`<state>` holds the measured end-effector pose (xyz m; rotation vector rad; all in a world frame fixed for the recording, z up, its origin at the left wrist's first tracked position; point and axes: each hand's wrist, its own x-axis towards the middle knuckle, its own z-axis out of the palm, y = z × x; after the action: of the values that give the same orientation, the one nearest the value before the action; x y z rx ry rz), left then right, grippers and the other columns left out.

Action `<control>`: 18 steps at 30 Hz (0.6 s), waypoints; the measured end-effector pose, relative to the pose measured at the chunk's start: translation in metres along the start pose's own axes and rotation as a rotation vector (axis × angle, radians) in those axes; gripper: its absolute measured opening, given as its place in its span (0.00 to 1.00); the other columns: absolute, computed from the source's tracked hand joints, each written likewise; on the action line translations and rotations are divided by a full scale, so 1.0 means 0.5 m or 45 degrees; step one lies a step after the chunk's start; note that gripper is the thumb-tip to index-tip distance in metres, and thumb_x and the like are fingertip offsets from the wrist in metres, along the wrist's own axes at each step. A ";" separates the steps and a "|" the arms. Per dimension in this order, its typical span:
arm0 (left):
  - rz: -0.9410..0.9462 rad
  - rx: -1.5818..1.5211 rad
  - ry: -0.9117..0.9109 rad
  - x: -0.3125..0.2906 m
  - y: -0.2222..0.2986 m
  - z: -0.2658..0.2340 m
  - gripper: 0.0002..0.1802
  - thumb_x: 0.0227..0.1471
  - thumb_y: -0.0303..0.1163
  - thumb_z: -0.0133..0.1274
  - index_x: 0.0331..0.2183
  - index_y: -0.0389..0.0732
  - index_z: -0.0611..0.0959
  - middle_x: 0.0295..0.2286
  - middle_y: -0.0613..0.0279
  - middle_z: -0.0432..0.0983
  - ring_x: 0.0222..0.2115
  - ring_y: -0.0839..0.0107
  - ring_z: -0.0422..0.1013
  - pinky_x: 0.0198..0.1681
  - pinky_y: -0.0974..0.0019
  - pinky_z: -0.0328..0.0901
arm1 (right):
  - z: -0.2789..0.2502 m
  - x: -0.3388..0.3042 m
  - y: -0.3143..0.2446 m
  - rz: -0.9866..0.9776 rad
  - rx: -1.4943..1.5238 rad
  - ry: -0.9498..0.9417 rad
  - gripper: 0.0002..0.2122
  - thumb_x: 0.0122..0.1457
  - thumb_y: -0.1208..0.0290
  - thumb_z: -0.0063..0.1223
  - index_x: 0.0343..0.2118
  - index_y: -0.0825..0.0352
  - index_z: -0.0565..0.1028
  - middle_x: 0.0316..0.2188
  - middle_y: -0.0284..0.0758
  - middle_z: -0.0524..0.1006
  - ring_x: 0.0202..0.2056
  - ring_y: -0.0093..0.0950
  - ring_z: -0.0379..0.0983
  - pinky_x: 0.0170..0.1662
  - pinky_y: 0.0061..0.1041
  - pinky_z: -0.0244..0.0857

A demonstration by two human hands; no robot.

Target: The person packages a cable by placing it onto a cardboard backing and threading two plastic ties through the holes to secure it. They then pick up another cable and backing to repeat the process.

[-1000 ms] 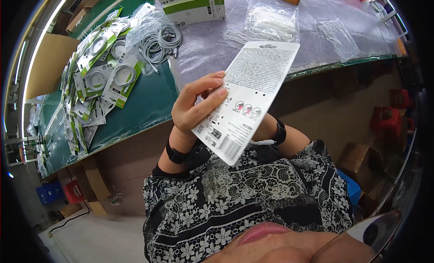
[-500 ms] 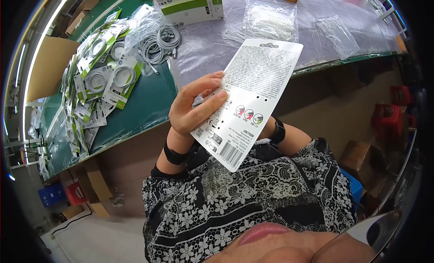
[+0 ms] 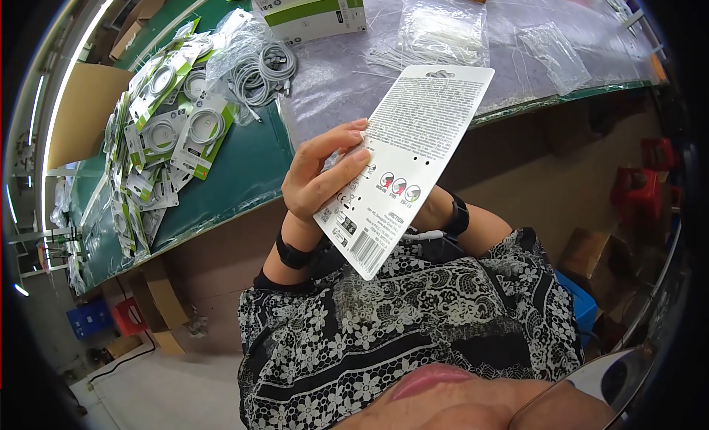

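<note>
My left hand is closed on the left edge of a white packaging card, its thumb pressed on the printed side facing me. The card is tilted, its hang hole at the far end and a barcode at the near end. Behind it, my right hand shows only near the wrist, and its fingers are hidden. A piece of white cable pokes out beneath the card beside that wrist. I cannot see what is on the card's far side.
A heap of carded white cables lies on the green table at left. Beyond are a coiled grey cable bundle, a white-green box, a bag of white ties and a clear bag. Red stools stand at right.
The near end of the card has shifted slightly left and its tilt has changed a little. My left hand has moved slightly right, still gripping the card.
</note>
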<state>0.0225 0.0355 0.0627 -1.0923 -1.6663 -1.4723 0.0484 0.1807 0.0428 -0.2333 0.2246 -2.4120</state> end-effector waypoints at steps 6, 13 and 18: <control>-0.027 -0.007 0.039 0.001 0.010 0.001 0.17 0.38 0.18 0.60 0.36 0.31 0.78 0.37 0.45 0.70 0.40 0.48 0.72 0.43 0.54 0.71 | -0.037 0.023 0.011 -0.066 0.083 0.109 0.14 0.60 0.73 0.45 0.48 0.70 0.64 0.44 0.39 0.71 0.45 0.24 0.71 0.51 0.22 0.67; -0.017 0.010 0.025 0.000 0.006 0.001 0.16 0.38 0.17 0.59 0.35 0.30 0.78 0.37 0.44 0.71 0.40 0.49 0.72 0.43 0.52 0.70 | -0.044 0.029 0.014 0.087 0.480 -0.033 0.13 0.62 0.70 0.40 0.47 0.70 0.63 0.44 0.40 0.71 0.43 0.23 0.72 0.51 0.22 0.68; 0.018 0.001 0.010 -0.002 0.008 0.001 0.16 0.39 0.17 0.59 0.35 0.30 0.78 0.36 0.44 0.71 0.40 0.48 0.72 0.44 0.51 0.70 | 0.014 0.017 0.013 0.023 0.435 -0.123 0.12 0.63 0.71 0.39 0.47 0.70 0.63 0.44 0.41 0.71 0.43 0.24 0.72 0.49 0.22 0.69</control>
<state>0.0262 0.0359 0.0636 -1.0943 -1.6507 -1.4649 0.0479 0.1695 0.0491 -0.1889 -0.2277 -2.3675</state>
